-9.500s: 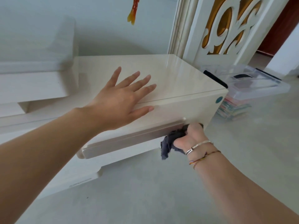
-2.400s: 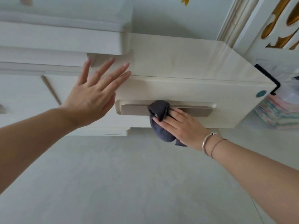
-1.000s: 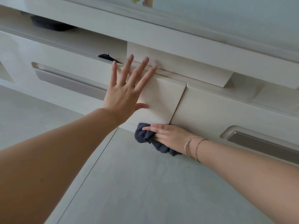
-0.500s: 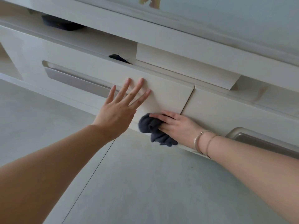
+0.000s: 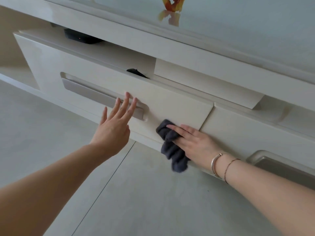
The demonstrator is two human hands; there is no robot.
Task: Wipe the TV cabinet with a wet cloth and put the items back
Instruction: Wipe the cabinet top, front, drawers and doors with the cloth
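Note:
The cream TV cabinet (image 5: 170, 103) fills the upper half of the head view, seen from low in front. My right hand (image 5: 194, 142) presses a dark grey cloth (image 5: 173, 155) flat against the lower right corner of the left drawer front, fingers straight; the thumb is hidden. Part of the cloth hangs below the drawer's bottom edge. My left hand (image 5: 114, 128) is spread open beside it, fingertips at the right end of the recessed grey drawer handle (image 5: 88, 91).
A black box (image 5: 80, 38) with a red light sits on the open shelf above the drawer, and a small black object (image 5: 136, 73) lies at the shelf's right end. Another drawer handle (image 5: 281, 166) is at right. Orange ornament (image 5: 172, 4) on top. Grey tiled floor (image 5: 136, 193) below.
Both hands have slid left along the cabinet front, from the right-hand drawer onto the left drawer. My left hand has dropped from the drawer's top edge to the handle.

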